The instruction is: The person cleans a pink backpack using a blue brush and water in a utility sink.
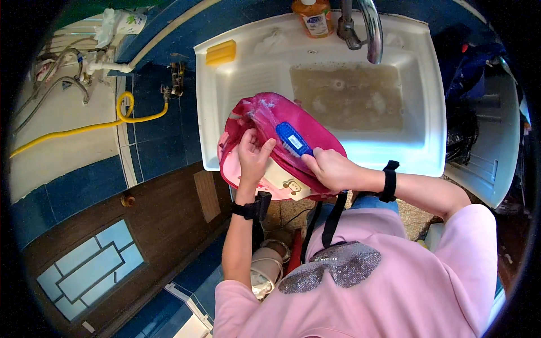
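A magenta and pink backpack (315, 132) with a cartoon monkey on its pale panel lies over the near left part of the white sink (437, 121). White suds cling to its upper fabric. My right hand (332, 169) grips the end of a blue scrubbing brush (293, 138), whose bristles lean toward the magenta cloth. At the bag's left side, my left hand (255, 155) has its fingers curled into the fabric, holding the bag; those fingertips are partly hidden. Black straps (336, 217) hang from the near side toward my body.
Murky water (349, 101) stands in the basin under a chrome faucet (373, 34). On the back rim are a yellow soap bar (221, 53) and an orange soap bottle (314, 19). A yellow hose (73, 133) runs along the left; a white bucket (265, 265) stands below.
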{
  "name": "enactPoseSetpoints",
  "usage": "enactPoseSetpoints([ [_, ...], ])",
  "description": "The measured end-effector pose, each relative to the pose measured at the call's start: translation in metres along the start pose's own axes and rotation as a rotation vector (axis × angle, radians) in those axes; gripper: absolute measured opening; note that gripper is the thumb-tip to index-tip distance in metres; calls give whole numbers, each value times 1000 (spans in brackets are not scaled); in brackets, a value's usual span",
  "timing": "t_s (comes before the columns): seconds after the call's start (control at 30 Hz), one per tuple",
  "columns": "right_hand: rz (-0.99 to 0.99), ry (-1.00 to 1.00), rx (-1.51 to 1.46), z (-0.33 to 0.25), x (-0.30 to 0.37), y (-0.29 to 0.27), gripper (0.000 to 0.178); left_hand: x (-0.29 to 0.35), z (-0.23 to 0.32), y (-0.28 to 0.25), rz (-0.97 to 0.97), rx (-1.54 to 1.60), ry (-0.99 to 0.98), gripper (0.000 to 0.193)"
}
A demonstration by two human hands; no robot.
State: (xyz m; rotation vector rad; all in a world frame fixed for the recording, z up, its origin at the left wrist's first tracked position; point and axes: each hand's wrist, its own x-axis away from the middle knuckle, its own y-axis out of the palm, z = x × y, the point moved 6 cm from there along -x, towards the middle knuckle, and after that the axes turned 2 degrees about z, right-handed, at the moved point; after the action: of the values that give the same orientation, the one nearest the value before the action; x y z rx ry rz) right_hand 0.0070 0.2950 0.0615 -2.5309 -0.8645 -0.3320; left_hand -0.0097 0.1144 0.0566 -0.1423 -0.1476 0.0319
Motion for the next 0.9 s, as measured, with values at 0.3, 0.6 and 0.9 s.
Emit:
enactPoseSetpoints([
  [0.3,91,-284,91,-29,-62,-10,32,-1,-6,4,3,-10,29,25],
  [0.6,-21,-16,-38,-2,-27,-1,40,-5,-8,9,17,34,-33,21],
  [0.9,-52,-121,63,-18,-35,10,41,5,-27,-10,93,78,-71,22],
])
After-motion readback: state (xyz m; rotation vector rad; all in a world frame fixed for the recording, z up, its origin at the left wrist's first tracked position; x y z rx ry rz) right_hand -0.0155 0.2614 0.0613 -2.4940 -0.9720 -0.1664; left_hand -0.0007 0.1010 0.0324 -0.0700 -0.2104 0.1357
